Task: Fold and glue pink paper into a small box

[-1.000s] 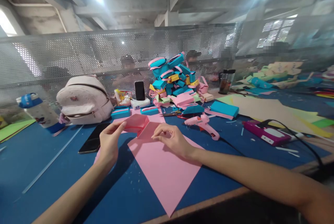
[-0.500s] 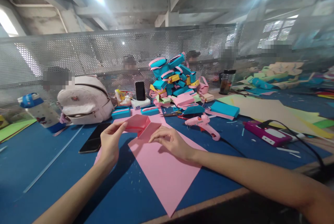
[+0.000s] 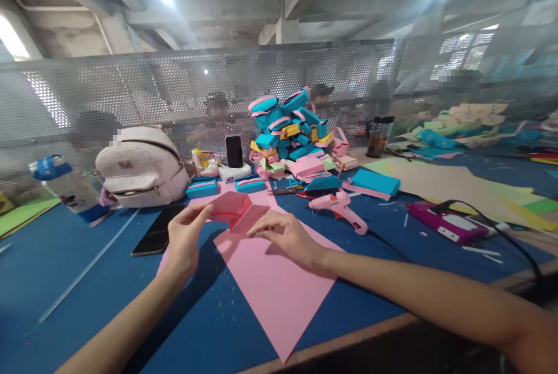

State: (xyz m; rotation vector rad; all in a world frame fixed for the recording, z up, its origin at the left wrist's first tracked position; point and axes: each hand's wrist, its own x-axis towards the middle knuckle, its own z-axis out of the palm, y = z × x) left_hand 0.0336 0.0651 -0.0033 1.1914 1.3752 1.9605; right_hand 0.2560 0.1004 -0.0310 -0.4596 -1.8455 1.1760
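Note:
A folded pink paper box (image 3: 231, 206), its side open toward me, is held up between both hands. My left hand (image 3: 185, 237) pinches its left end between thumb and fingers. At its right flap, my right hand (image 3: 288, 237) has the fingers closed on the lower edge. Beneath them a large sheet of pink paper (image 3: 279, 287) lies on the blue table (image 3: 366, 292), one corner pointing to the front edge. To the right rests a pink glue gun (image 3: 342, 210) with a black cord.
A tall pile of blue, pink and yellow paper boxes (image 3: 300, 141) stands behind. Scissors (image 3: 285, 190) lie before it. On the left are a black phone (image 3: 157, 231), a white backpack (image 3: 139, 170) and a bottle (image 3: 70, 188). A purple device (image 3: 449, 221) sits at right.

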